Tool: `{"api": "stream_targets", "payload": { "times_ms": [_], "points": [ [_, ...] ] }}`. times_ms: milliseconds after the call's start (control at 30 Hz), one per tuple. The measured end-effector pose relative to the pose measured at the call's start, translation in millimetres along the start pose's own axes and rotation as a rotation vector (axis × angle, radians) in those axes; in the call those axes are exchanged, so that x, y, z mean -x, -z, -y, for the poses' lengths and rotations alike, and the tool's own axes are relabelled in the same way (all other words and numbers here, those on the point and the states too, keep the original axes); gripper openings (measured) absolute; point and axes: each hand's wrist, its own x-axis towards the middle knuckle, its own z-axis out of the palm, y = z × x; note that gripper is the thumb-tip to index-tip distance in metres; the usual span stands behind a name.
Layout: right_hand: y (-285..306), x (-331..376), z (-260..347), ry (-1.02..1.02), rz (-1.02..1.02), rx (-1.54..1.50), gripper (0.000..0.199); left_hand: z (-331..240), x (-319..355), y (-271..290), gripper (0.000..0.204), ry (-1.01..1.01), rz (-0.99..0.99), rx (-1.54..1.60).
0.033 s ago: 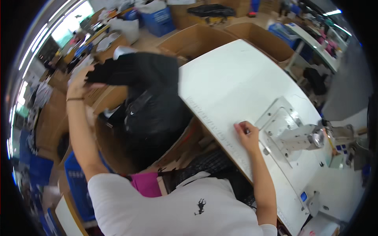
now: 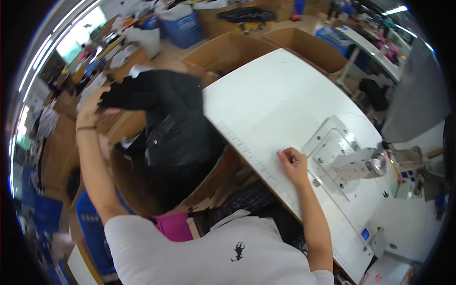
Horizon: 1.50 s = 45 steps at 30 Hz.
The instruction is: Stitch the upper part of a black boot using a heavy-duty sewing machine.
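My left hand (image 2: 91, 108), arm stretched out to the far left, is closed on a piece of black cloth (image 2: 166, 90). The cloth spans from my fingers to the left corner of the white table (image 2: 256, 90), over a cardboard box (image 2: 127, 175) heaped with black fabric (image 2: 183, 147). On the tabletop, my right hand (image 2: 294, 164) rests with curled fingers. Something small and dark shows in its grip, too small to name. Just right of it stands the metal sewing machine (image 2: 354, 166) with its plate set in the table.
Open cardboard boxes (image 2: 223, 52) stand beyond the table. Blue crates (image 2: 183, 28) are at the back and a blue basket (image 2: 92, 218) sits by my left elbow. A magenta thing (image 2: 175, 227) lies near my waist. Another white table (image 2: 368, 47) is at the far right.
The whole view has shifted slightly, so things sit a little further left. Both hands keep nearly the same pose, and the black cloth is still held.
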Motion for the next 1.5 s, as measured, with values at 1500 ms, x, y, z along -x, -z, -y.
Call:
{"api": "stream_targets", "payload": {
  "times_ms": [1500],
  "points": [
    [-11.7,1.8,9.1,-0.022,0.046,0.047,0.028,414.7,-14.3,129.3,0.067,0.473,-0.676,-0.56]
  ]
}}
